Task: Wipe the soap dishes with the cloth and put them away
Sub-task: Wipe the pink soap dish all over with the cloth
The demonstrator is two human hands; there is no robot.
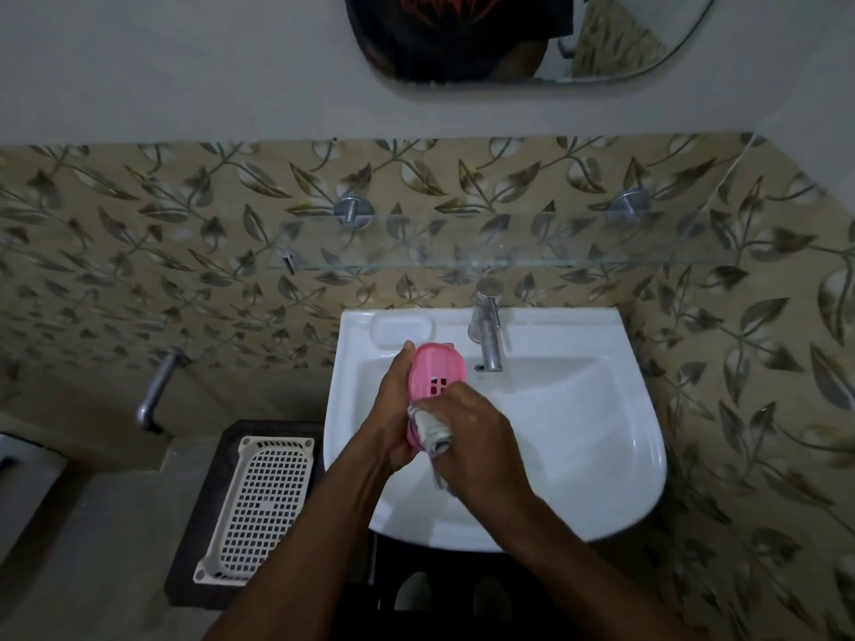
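The left hand [393, 409] is wrapped around a pink soap dish [435, 377], thumb along its upper left edge and fingers curled behind it, holding it tilted over the left part of the white sink [578, 478]. The dish faces the camera, with a small group of drain slots visible in its middle. The right hand [472, 437] is closed around a bunched pale cloth [432, 432], pressing it against the lower end of the pink dish; a loose tail of cloth hangs below the fist. Both hands touch the same dish, one gripping, one wiping.

One pink dish is in view. A second soap holder [402, 330], white, sits on the sink's back ledge at the left, just above the left thumb; whether it is loose or moulded into the basin cannot be told. One chrome tap [486, 326] stands at the centre of the ledge, right of the pink dish.

To the left of the sink, one white perforated basket [263, 501] lies on a dark stand [203, 525]. Above the tap runs one glass shelf [509, 242] held by two round metal mounts, against leaf-patterned tiles. One mirror [532, 39] hangs higher on the wall. A metal pipe [157, 390] juts from the wall at the left.
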